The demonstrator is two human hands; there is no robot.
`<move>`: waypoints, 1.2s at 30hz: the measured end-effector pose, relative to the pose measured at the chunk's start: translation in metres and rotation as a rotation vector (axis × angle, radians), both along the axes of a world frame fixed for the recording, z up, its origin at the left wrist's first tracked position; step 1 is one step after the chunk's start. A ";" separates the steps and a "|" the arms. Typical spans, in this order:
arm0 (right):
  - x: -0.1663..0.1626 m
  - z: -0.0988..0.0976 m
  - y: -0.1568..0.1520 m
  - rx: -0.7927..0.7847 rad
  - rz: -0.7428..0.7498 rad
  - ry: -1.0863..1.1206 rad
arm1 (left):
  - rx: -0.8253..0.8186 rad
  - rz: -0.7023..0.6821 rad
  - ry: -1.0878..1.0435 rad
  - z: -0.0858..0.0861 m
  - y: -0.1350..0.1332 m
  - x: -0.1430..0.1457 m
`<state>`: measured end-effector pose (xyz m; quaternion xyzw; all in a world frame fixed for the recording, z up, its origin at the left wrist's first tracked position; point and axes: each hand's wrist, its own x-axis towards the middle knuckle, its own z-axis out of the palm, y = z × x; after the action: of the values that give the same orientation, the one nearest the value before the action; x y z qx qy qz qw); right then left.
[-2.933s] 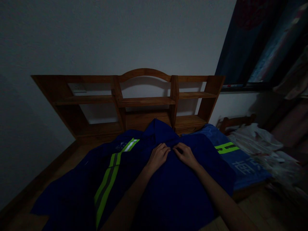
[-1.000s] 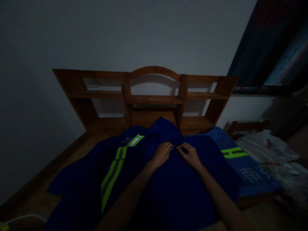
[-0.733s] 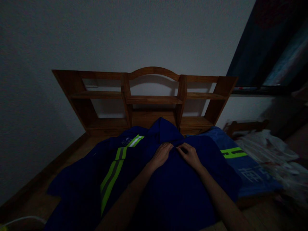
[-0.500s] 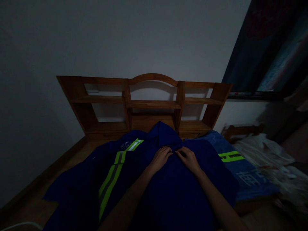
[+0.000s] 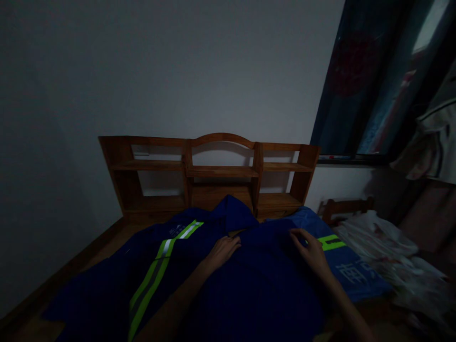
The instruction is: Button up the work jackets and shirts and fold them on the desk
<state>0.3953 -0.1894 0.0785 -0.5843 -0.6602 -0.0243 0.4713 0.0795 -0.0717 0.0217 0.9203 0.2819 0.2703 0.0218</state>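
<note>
A dark blue work jacket (image 5: 256, 280) with lime and silver reflective strips lies spread in front of me, its collar (image 5: 238, 213) pointing toward the headboard. Just below the collar, my left hand (image 5: 225, 249) has its fingers bent and closed on the cloth. Farther right, near the jacket's right side, my right hand (image 5: 310, 247) is curled with thumb and fingers drawn together at the blue cloth. Its fingertips are dim, so the exact grip is hard to see. A lime reflective strip (image 5: 331, 242) shows beyond my right hand.
A wooden headboard with open shelves (image 5: 221, 172) stands against the wall. At the right lie a lighter blue cloth with white characters (image 5: 351, 274) and white plastic bags (image 5: 377, 232), near a wooden chair back (image 5: 347, 206). Clothes (image 5: 438, 142) hang by the window (image 5: 356, 85).
My hands were close together below the collar. The right hand has moved away to the right, while the left stays near the collar. The view has tilted up and shifted right.
</note>
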 end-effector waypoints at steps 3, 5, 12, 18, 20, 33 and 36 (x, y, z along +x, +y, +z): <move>0.009 -0.006 -0.018 -0.072 0.058 -0.027 | 0.037 0.052 0.054 0.002 0.003 -0.017; 0.005 -0.009 -0.024 -0.109 0.110 -0.040 | 0.039 0.101 0.084 0.007 0.002 -0.020; -0.035 0.003 0.011 -0.040 0.086 0.075 | 0.127 0.038 0.094 0.031 -0.013 0.051; -0.044 -0.031 0.038 -0.009 0.014 0.156 | 0.081 -0.046 0.168 0.021 -0.014 0.095; -0.042 -0.045 0.040 -0.055 0.059 0.132 | 0.061 -0.036 0.167 0.013 -0.011 0.093; -0.055 -0.049 0.038 -0.160 0.153 -0.124 | 0.054 -0.008 0.087 0.010 -0.023 0.091; -0.053 -0.050 0.038 -0.146 0.191 -0.125 | 0.046 0.011 0.073 0.014 -0.026 0.090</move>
<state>0.3422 -0.1516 0.0288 -0.5488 -0.7409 0.0324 0.3858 0.1698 -0.0977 0.0361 0.9283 0.2813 0.2430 -0.0112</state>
